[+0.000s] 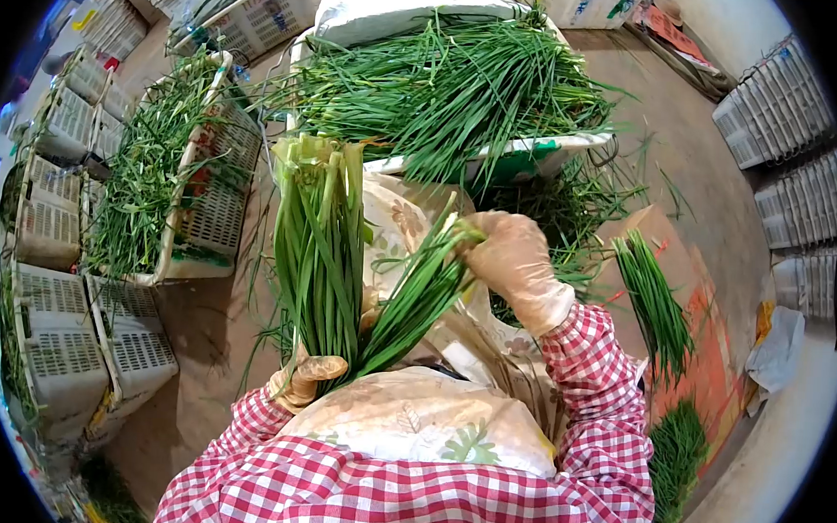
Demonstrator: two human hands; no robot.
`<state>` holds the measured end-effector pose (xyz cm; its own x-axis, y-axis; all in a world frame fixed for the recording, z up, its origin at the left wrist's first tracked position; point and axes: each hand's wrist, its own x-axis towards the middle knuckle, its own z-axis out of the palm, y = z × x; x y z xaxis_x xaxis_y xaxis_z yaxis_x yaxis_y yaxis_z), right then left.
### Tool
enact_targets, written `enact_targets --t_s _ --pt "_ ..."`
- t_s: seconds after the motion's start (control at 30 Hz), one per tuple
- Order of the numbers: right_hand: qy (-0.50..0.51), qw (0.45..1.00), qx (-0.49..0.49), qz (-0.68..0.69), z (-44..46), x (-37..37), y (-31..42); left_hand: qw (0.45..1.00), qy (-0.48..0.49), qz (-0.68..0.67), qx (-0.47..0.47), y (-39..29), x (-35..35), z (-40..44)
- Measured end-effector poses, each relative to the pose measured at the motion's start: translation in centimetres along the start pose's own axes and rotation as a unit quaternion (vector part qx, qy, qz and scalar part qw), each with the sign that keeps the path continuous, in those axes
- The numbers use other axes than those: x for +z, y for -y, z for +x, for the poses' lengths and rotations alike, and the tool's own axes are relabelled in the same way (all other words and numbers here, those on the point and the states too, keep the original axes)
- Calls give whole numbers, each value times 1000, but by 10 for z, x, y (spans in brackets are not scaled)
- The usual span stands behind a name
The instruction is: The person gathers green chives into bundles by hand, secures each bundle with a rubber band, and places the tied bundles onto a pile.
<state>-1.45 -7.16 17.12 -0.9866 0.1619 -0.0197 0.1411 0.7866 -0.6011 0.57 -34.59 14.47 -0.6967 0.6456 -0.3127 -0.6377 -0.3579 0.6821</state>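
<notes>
My left hand, in a pale glove, is closed around the lower part of a thick bunch of garlic chives held upright, cut ends up. A smaller bunch of garlic chives leans to the right, its lower part meeting the thick bunch near my left hand. My right hand, also gloved, pinches the upper ends of this smaller bunch; its fingertips are partly hidden. Just beyond my hands, a white crate is heaped with loose garlic chives.
At left stands another crate full of loose greens. White crates are stacked beside it, and more crates line the right wall. A tied bunch of chives lies on cardboard to my right.
</notes>
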Motion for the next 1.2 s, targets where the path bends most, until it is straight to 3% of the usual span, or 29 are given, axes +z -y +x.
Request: enact_targets --t_s 0.13,0.23,0.3,0.33,0.37,0.43,0.5,0.57,0.63,0.7,0.83,0.93,1.03,1.13,1.2 --pt "-111 978 108 -141 26 -20 -41 1000 6 10 -9 -6 6 -5" --pt "-84 950 107 -282 42 -35 -72 998 9 53 -14 -7 2 -10" --pt "-27 965 118 -231 48 -58 -42 968 -7 238 -84 -19 7 -16" --pt "-41 986 5 -163 46 -66 -37 963 27 260 -60 -16 4 -14" --pt "-41 986 7 -164 48 -80 -20 964 57 255 -43 -13 2 -12" --pt "249 961 123 4 59 -99 31 967 98 233 -18 -5 3 -1" --pt "367 912 90 -161 68 -89 66 970 119 212 -11 1 5 9" --pt "501 838 -15 -214 78 -55 56 971 133 198 -12 4 7 15" --pt "568 792 -87 -205 75 -33 47 972 142 185 -15 6 8 18" --pt "577 786 -134 -178 64 -25 43 974 145 173 -15 7 7 18" --pt "465 831 -249 -180 40 -29 34 982 136 132 -18 5 3 17" --pt "211 875 -289 -326 16 -27 19 991 113 71 -21 2 -5 10" --pt "17 833 -245 -496 20 -35 4 997 77 -7 -17 3 -13 3" --pt "-128 804 -302 -496 35 -44 -38 995 30 -91 -17 4 -15 1" --pt "-101 799 -210 -555 44 -53 -62 994 9 -105 -2 2 -13 0"
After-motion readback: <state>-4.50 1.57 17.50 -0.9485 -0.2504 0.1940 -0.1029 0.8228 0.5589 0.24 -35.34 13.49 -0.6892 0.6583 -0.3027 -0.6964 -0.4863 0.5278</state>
